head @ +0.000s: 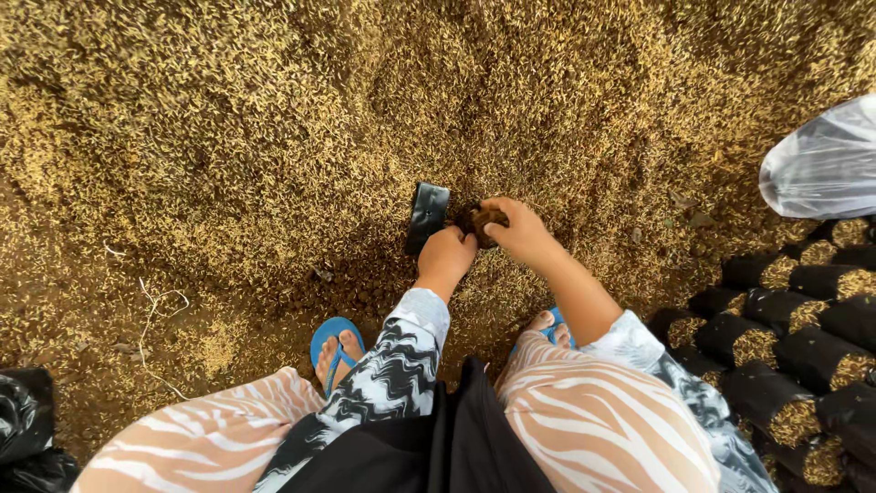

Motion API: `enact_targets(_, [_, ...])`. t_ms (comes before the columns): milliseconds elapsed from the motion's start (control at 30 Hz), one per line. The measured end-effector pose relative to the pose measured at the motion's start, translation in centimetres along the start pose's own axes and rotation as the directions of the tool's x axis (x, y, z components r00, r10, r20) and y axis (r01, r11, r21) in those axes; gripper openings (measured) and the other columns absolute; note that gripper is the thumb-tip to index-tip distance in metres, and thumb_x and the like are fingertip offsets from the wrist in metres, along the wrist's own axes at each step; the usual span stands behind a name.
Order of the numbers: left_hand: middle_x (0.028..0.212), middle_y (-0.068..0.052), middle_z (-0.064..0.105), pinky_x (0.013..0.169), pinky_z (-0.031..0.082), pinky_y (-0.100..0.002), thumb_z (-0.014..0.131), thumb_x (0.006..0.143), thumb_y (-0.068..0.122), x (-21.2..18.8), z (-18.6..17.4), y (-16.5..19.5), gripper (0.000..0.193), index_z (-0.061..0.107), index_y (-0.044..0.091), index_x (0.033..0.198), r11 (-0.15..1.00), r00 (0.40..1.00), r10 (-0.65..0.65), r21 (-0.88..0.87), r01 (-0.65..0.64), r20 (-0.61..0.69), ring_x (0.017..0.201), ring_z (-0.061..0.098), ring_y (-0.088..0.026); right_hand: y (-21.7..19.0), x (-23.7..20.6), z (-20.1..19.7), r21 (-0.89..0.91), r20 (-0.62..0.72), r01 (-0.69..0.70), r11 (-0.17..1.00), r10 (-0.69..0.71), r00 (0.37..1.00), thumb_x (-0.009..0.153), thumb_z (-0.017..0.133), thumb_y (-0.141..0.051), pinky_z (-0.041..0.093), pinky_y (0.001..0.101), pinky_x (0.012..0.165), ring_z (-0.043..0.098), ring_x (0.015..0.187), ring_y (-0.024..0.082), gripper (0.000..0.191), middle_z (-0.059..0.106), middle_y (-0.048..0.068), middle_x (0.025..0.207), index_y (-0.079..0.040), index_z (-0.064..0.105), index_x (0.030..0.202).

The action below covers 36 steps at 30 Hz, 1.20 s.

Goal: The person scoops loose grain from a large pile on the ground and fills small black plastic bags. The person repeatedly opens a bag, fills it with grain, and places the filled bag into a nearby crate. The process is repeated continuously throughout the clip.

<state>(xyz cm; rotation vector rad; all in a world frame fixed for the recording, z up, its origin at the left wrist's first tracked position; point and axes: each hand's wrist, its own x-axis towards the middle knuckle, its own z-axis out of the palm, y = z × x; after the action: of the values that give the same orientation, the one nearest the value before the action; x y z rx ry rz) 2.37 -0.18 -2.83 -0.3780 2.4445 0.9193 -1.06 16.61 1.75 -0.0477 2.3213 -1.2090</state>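
Note:
I squat over a wide spread of yellow-brown husk mix (274,110) on the ground. My left hand (446,254) grips the lower edge of a small black plastic bag (427,215) that stands on the husks. My right hand (516,228) is closed around a dark brown clump of husk mix (478,220) right beside the bag's mouth. Both hands meet in the middle of the view, just ahead of my feet in blue sandals (334,340).
Several filled black bags (776,338) lie stacked at the right, their ends showing husks. A clear plastic sack (821,164) sits above them. Crumpled black plastic (27,424) lies at the lower left. A white string (155,306) trails on the husks.

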Motion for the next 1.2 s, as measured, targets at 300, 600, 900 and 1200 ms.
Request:
enact_targets(300, [0.092,-0.018,0.073,0.076,0.052,-0.053,0.057,0.093,0.037,-0.3,0.0,-0.1,0.031,0.071,0.009,0.092,0.992,0.999,0.006,-0.123,-0.010,-0.035,0.089,0.069,-0.041,2.0,-4.6,3.2,-0.699,-0.005,0.359,0.618,-0.507,0.862,0.086,0.056,-0.001,0.030,0.0528,0.122,0.040,0.150,0.033,0.066,0.041,0.017,0.162,-0.003,0.045,0.151])
enact_targets(600, [0.088,-0.018,0.069,0.071,0.049,-0.056,0.056,0.093,0.033,0.6,1.7,-1.4,0.031,0.064,0.005,0.081,0.993,0.992,0.112,-0.027,-0.114,-0.065,0.084,0.065,-0.042,3.7,-4.4,5.4,-0.796,0.104,0.296,0.528,-0.364,0.926,0.078,0.063,-0.010,0.014,0.0647,0.121,0.026,0.154,0.031,0.083,0.029,0.014,0.165,-0.004,0.035,0.156])
enact_targets(900, [0.093,-0.015,0.070,0.077,0.052,-0.049,0.067,0.088,0.033,-0.2,-0.7,-0.2,0.029,0.064,0.006,0.096,0.994,1.000,0.004,-0.108,-0.004,-0.001,0.089,0.067,-0.037,3.2,-2.5,2.0,-0.592,0.083,0.350,0.726,-0.378,0.922,0.078,0.060,-0.005,0.032,0.0497,0.121,0.048,0.143,0.026,0.059,0.058,0.004,0.152,-0.016,0.062,0.135])
enact_targets(1200, [0.102,-0.014,0.062,0.081,0.051,-0.042,0.074,0.091,0.035,3.0,2.3,-0.6,0.032,0.075,0.015,0.116,0.926,0.936,0.121,-0.301,-0.226,-0.331,0.091,0.062,-0.032,5.3,2.8,3.3,-0.033,-0.357,0.058,0.998,-0.066,0.932,0.099,0.069,-0.034,0.051,0.0456,0.093,0.062,0.113,0.037,0.035,0.065,0.017,0.123,-0.013,0.072,0.126])
